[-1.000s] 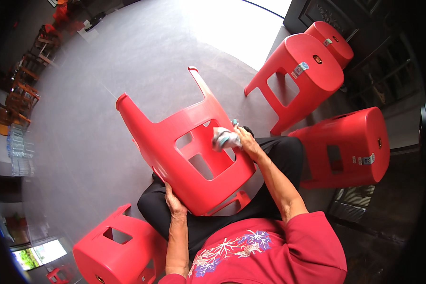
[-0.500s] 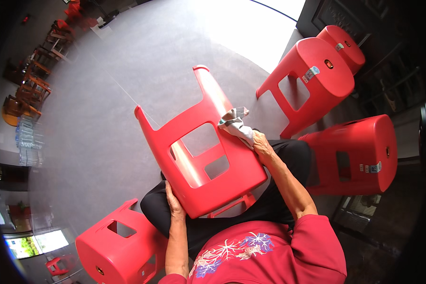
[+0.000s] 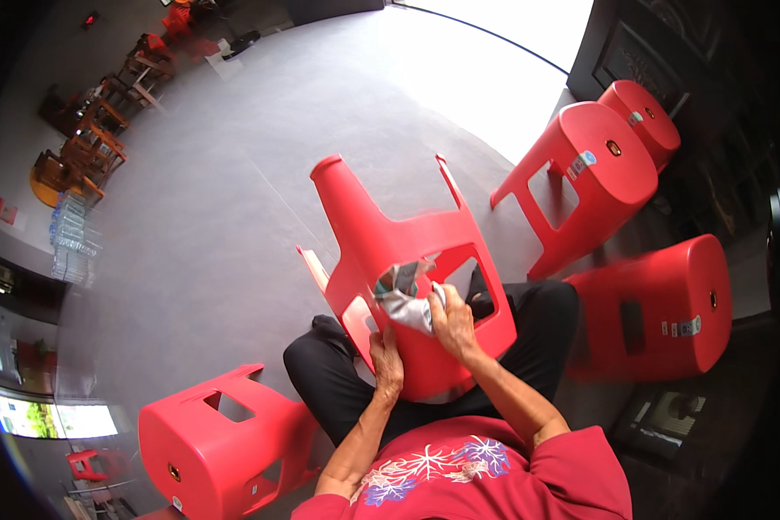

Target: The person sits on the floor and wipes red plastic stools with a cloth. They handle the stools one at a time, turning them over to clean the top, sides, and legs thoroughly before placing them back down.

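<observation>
A red plastic stool (image 3: 368, 221) lies tipped across my lap, its legs pointing away from me and its seat end toward my belly. My left hand (image 3: 387, 362) grips the stool's side at the edge of a cut-out, fingers partly hidden. My right hand (image 3: 453, 322) is closed on a crumpled grey-white cloth (image 3: 407, 309). That cloth lies against the stool's side, just below the base of the nearest leg and beside another cut-out.
Several more red stools stand around me: one (image 3: 208, 446) at the lower left, one (image 3: 659, 308) close on the right, others (image 3: 602, 152) further right. Wooden chairs (image 3: 95, 143) and stacked clear bottles (image 3: 69, 230) line the far left. Bright light falls on the grey floor (image 3: 234, 191).
The stool has been turned so that a leg corner now faces me. My right hand has brought the cloth leftward and nearer; my left hand has shifted right along the stool.
</observation>
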Tool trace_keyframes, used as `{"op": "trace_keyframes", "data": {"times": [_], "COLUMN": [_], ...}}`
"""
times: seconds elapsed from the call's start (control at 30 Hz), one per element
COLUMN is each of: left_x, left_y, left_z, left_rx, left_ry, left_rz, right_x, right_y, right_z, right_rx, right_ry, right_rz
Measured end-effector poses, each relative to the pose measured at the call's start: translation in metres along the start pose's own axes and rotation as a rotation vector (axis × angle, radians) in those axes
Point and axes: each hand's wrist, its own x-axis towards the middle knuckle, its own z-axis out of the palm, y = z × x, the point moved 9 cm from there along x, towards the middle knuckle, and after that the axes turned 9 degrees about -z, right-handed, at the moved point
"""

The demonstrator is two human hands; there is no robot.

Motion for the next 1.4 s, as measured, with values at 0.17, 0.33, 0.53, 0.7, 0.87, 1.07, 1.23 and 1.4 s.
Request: {"op": "trace_keyframes", "data": {"times": [0.17, 0.33, 0.53, 0.7, 0.87, 1.07, 1.23, 1.4], "left_x": [0.019, 0.02, 0.01, 0.008, 0.01, 0.011, 0.018, 0.015], "left_y": [-0.055, -0.059, -0.045, -0.059, -0.065, -0.064, -0.083, -0.071], "left_z": [-0.005, 0.007, 0.006, 0.011, 0.006, 0.004, 0.001, -0.003], "left_rx": [-0.291, -0.23, -0.111, -0.274, -0.34, -0.411, -0.423, -0.491], "left_ry": [-0.113, -0.234, -0.203, -0.262, -0.234, -0.234, -0.221, -0.223], "left_rz": [-0.117, -0.139, -0.091, -0.1, -0.147, -0.211, -0.216, -0.204], "right_x": [-0.022, 0.035, 0.195, 0.24, 0.19, 0.142, 0.062, 0.032], "right_y": [-0.085, -0.094, -0.075, -0.114, -0.139, -0.15, -0.113, -0.077], "right_z": [0.013, 0.051, 0.069, 0.05, 0.125, 0.114, 0.11, 0.055], "right_rx": [-0.577, -0.455, -0.252, -0.246, -0.568, -0.472, -0.42, -0.33], "right_ry": [0.035, 0.068, 0.141, 0.573, 0.069, -0.019, -0.259, 0.026], "right_rz": [-0.628, -0.831, -0.428, -0.491, -0.828, -1.099, -1.174, -0.973]}}
